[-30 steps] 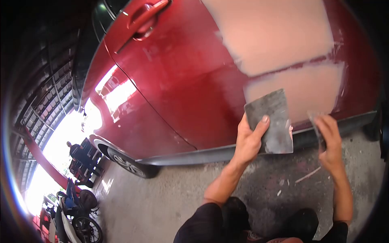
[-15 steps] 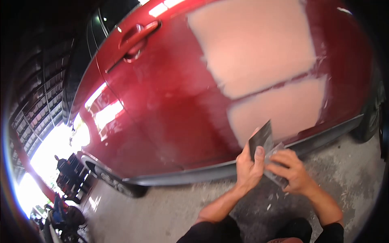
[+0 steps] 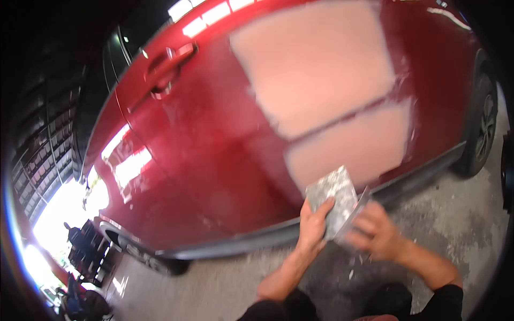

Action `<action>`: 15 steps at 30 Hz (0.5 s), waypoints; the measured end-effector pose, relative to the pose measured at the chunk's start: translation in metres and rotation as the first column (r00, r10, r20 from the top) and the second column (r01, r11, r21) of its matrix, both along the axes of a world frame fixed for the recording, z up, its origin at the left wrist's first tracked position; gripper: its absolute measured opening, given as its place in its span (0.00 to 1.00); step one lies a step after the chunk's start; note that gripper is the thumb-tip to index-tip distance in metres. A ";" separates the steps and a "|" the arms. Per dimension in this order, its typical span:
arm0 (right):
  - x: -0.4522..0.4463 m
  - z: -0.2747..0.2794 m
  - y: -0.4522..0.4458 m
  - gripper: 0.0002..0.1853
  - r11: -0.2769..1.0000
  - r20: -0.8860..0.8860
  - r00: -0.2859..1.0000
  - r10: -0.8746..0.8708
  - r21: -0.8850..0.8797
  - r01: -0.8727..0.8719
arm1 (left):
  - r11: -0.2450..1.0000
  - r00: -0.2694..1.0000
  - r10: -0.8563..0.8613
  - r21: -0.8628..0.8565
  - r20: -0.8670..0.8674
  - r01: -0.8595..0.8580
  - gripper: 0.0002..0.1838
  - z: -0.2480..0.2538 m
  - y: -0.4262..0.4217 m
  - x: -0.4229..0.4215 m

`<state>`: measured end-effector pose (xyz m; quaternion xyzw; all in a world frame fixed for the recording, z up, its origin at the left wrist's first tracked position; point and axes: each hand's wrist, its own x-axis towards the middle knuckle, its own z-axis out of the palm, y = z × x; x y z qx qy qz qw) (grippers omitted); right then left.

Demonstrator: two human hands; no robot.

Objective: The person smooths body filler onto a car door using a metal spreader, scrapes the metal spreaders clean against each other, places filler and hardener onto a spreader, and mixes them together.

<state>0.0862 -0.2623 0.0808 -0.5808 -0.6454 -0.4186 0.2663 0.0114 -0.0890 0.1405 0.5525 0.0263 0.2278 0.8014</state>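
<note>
Grey plate [image 3: 333, 195], apparently unlabelled, sits in the left fingers [image 3: 324, 209].

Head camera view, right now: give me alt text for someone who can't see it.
Bare hands hold a flat, smeared grey plate in the left and a thin, flat blade in the blurred right. They are in front of a red car with two pinkish-beige filler patches, upper and lower.
</note>
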 end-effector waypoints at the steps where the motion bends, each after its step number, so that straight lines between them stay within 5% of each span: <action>1: 0.004 0.001 -0.006 0.23 1.000 -0.135 0.991 0.008 0.009 -0.007 | 1.000 0.999 -0.028 -0.015 -0.032 0.028 0.18 0.002 0.000 0.000; 4: 0.006 0.008 -0.014 0.25 0.993 -0.262 0.958 -0.119 -0.042 0.112 | 0.999 0.994 0.030 0.027 -0.108 -0.027 0.19 0.005 0.008 -0.022; 6: 0.009 0.014 -0.028 0.29 0.949 -0.238 0.941 -0.240 -0.262 0.175 | 0.992 0.991 -0.129 0.012 0.043 0.128 0.20 0.013 0.015 -0.032; 8: 0.028 0.020 -0.045 0.33 0.932 -0.692 0.680 -0.241 -0.361 -0.037 | 0.984 0.984 -0.180 0.011 -0.016 0.180 0.21 0.009 0.024 -0.028; 9: 0.030 0.026 -0.046 0.33 0.928 -0.701 0.670 -0.245 -0.370 -0.048 | 0.968 0.966 -0.248 0.019 -0.073 0.250 0.21 0.006 0.024 -0.029; 10: 0.032 0.034 -0.047 0.34 0.974 -0.915 0.359 0.182 0.117 -0.196 | 0.957 0.953 -0.289 -0.026 -0.091 0.288 0.23 -0.003 0.020 -0.025; 11: 0.036 0.041 -0.047 0.35 0.791 -0.800 -0.004 0.600 0.594 -0.144 | 0.954 0.949 -0.300 -0.029 -0.095 0.298 0.23 -0.015 0.014 -0.020; 13: 0.047 0.032 -0.031 0.35 0.800 -0.797 -0.079 0.599 0.599 0.034 | 0.913 0.897 -0.390 -0.212 -0.206 0.349 0.22 -0.038 -0.003 -0.016; 15: 0.052 0.012 -0.013 0.29 0.873 -0.850 -0.245 0.466 0.487 -0.030 | 0.877 0.873 -0.445 -0.291 -0.197 0.382 0.22 -0.042 -0.013 -0.012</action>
